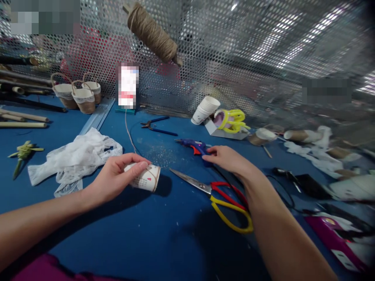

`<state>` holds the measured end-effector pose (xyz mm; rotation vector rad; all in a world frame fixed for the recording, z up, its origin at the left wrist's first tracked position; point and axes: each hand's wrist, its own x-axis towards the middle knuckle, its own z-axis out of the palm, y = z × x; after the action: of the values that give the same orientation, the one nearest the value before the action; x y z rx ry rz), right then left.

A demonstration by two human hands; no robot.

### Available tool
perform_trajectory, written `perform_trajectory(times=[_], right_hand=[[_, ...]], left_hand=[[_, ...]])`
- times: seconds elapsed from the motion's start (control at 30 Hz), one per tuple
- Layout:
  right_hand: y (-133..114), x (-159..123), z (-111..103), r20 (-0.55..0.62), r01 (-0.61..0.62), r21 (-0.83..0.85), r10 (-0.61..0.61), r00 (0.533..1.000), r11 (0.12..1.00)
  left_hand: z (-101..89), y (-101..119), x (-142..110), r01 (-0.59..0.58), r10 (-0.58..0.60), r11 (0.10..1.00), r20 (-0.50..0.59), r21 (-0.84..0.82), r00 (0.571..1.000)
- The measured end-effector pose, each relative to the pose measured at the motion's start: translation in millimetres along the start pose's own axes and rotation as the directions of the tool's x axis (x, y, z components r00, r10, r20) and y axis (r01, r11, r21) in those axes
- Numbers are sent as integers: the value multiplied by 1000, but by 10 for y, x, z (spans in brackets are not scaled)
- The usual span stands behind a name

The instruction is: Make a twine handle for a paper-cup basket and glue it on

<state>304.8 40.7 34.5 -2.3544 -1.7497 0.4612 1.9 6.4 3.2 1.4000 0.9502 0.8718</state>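
Between the fingers and thumb of my left hand (pixel 118 171) is a white printed paper cup (pixel 150 180), tipped on its side above the blue table. A strand of brown twine (pixel 128 130) runs down to the cup, and a line of it goes around the cup's end. My right hand (pixel 227 158) has its thumb and fingers closed on the back part of a blue glue gun (pixel 190 144), whose nozzle points left. Just below lies a pair of scissors (pixel 202 186) with red and yellow handles, blades slightly apart.
White lace (pixel 79 156) is heaped on the left, with twine-wrapped baskets (pixel 83 101) behind. Pliers (pixel 158 127) and stacked paper cups (pixel 205 109) sit farther back. A twine spool (pixel 152 33) hangs before the perforated metal panel (pixel 228 23). A cord trails under my right wrist.
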Motion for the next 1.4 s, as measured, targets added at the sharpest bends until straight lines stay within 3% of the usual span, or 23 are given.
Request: perform_trajectory(times=[0.27,0.43,0.53,0.6,0.73,0.87,1.0,1.4], right_hand=[[-61,56,239,-86,-70,128,82,993,989],[-149,-290,134,-28,-6,390,18,999,921],[-230,-596,38,66,19,605,-74,995,796],[-292,-794,13,123,11,575,-100,987,818],[-407,-1113,95,108,133,571,-235,966,810],[-447,-1290,218,-17,220,494,-243,970,841],[-444,-1329,263,-92,315,337,-302,949,887],[-393,-1249,337,-161,497,132,-476,864,858]], left_hand=[[-2,31,3,-66,68,997,-55,39,996],[-13,27,7,-97,101,993,-58,65,993],[-15,39,4,-115,121,989,-68,95,990],[-11,48,4,-117,126,987,-77,109,989],[-3,55,16,-107,117,987,-82,123,990],[-9,45,36,-110,125,982,-88,153,988],[-26,22,52,-154,177,961,-84,229,981],[-36,21,60,-169,199,944,-82,282,977]])
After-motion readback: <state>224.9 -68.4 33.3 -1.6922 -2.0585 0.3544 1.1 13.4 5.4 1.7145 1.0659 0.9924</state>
